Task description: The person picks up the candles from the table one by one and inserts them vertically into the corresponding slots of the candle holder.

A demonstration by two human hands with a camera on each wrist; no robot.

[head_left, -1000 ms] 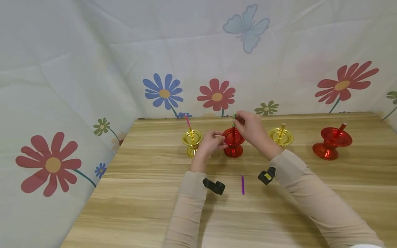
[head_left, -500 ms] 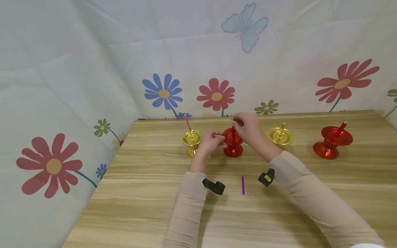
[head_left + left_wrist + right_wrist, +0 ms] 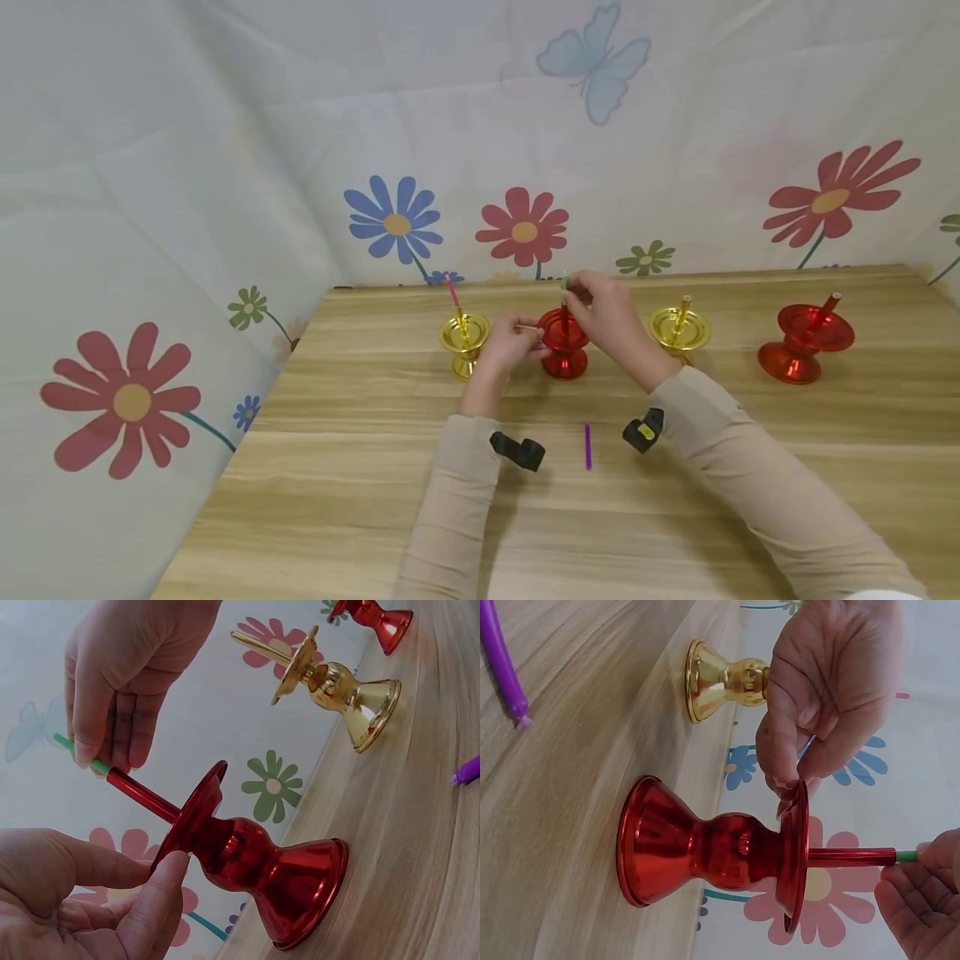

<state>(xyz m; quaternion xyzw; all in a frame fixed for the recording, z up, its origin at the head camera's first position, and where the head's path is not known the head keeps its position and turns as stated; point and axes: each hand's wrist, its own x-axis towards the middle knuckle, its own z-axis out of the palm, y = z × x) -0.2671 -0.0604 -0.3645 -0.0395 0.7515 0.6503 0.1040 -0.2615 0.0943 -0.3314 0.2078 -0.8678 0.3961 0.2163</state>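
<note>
A red metal candle holder stands upright on the table, with a thin tube rising from its dish. My left hand pinches the dish's rim between thumb and fingers, as the left wrist view shows. At the tube's mouth my right hand pinches a slim green candle. Its lower end sits in the mouth of the tube; how deep is hidden. Left of that holder is a gold candle holder bearing a pink candle. Nearer the person lies a purple candle.
Right of the hands stand another gold holder and another red holder, both with bare tubes. The wooden table meets a flower-printed cloth at the back and left. Each wrist carries a small black camera.
My right hand dipped slightly at the tube and now leaves a bit more of the green candle's tip showing than half a second ago. My left hand has stayed on the rim.
</note>
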